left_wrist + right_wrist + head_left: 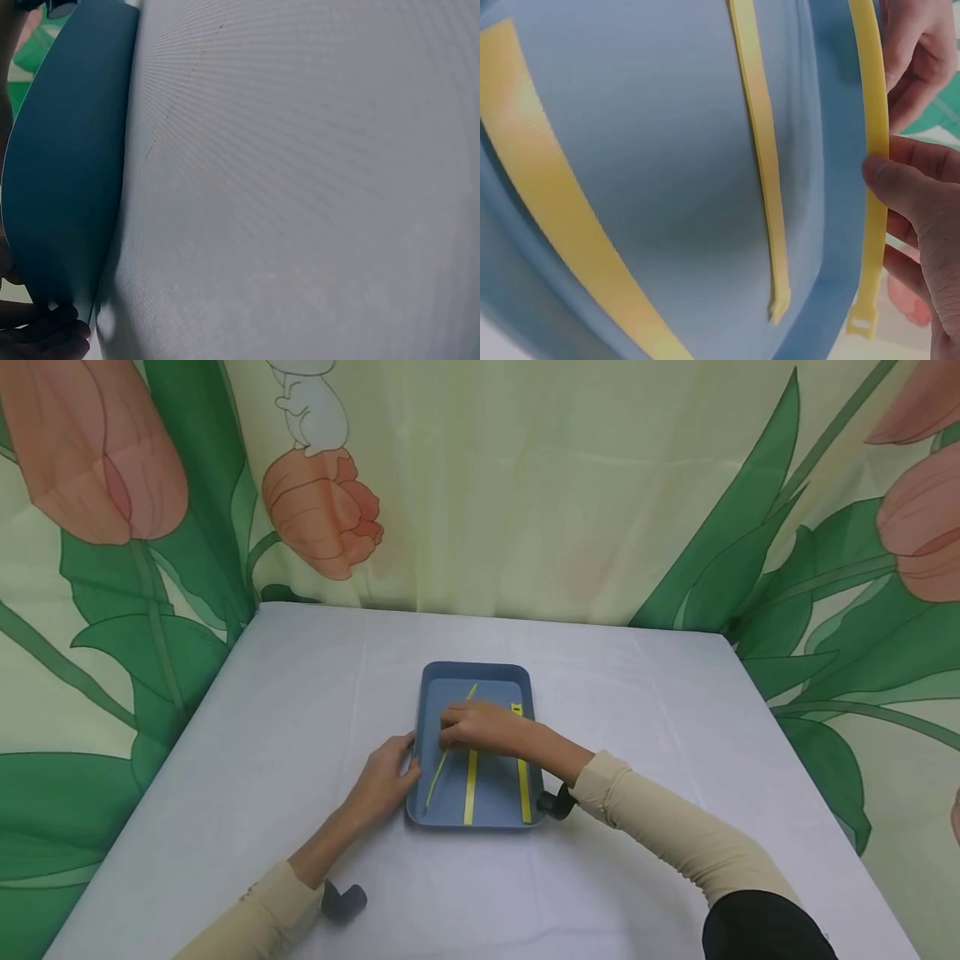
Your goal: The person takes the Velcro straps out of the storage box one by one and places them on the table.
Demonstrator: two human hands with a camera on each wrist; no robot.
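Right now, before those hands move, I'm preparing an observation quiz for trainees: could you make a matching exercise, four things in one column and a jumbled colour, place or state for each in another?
Column one:
1. Left hand
2. Right hand
3. Tray
4. Tabletop

Column two:
a. White, beneath the other things
b. Pinching a yellow strap
c. Blue
d. At the tray's left side in the head view

Right pairs: 1-d, 2-b, 3-c, 4-a.
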